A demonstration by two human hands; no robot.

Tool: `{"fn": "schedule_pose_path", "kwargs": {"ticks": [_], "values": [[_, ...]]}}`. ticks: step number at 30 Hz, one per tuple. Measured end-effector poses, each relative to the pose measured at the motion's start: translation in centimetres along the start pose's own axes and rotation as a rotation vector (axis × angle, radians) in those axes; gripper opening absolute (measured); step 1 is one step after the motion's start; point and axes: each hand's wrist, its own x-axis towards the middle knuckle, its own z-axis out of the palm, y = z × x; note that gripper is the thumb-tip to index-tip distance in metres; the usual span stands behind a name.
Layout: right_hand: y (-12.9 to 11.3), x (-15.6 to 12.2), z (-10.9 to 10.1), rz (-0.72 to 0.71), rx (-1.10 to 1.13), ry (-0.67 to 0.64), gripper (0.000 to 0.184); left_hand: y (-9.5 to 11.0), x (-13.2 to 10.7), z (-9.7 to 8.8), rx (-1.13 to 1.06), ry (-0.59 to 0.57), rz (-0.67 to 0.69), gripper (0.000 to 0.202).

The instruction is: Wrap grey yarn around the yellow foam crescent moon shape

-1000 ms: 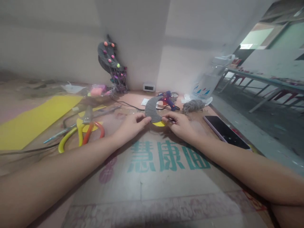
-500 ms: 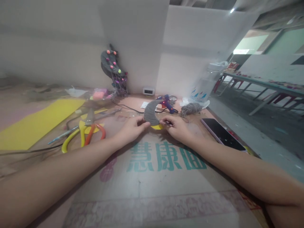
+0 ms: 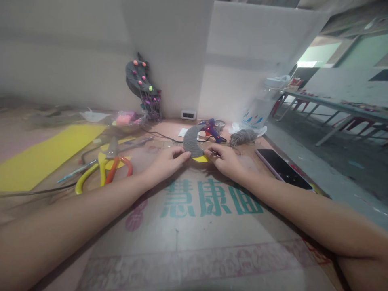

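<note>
A crescent-shaped piece point(image 3: 190, 142), wrapped in grey yarn with a bare yellow tip at its lower end, stands upright on the cardboard-covered table point(image 3: 194, 226). My left hand point(image 3: 167, 162) pinches its lower left edge with closed fingers. From the right, my right hand point(image 3: 224, 160) pinches the yellow end, fingers closed; a thin grey strand seems to run from it. Behind the crescent lie a blue glue gun point(image 3: 214, 131) with a red light and a loose bundle of grey yarn point(image 3: 241, 137).
Yellow-and-orange scissors point(image 3: 104, 169) and a yellow foam sheet point(image 3: 45, 152) lie to the left. A dark phone point(image 3: 283, 163) rests near the table's right edge. A finished grey crescent with coloured pompoms point(image 3: 141, 81) leans against the back wall; a clear water jug point(image 3: 263, 106) stands back right.
Both hands keep their pinch on the crescent. The view has shifted slightly; the crescent and hands stay in nearly the same place.
</note>
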Motion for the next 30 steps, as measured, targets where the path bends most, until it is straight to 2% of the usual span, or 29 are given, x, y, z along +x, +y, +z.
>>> {"fn": "schedule_pose_path", "kwargs": {"ticks": [9,14,20,30], "values": [[-0.3,0.0,-0.1,-0.020,-0.021,0.001,0.026,-0.5,0.2,0.2,-0.030,0.002,0.100,0.028],[-0.4,0.0,-0.2,-0.003,-0.048,0.005,0.028,-0.2,0.0,0.2,-0.055,0.015,0.094,0.033],[-0.4,-0.1,-0.1,-0.018,-0.070,0.005,0.025,0.6,-0.4,0.1,0.020,0.024,0.012,0.031],[-0.4,-0.2,-0.1,-0.038,-0.082,0.023,0.021,0.1,0.0,0.1,-0.032,-0.010,0.084,0.026]]}}
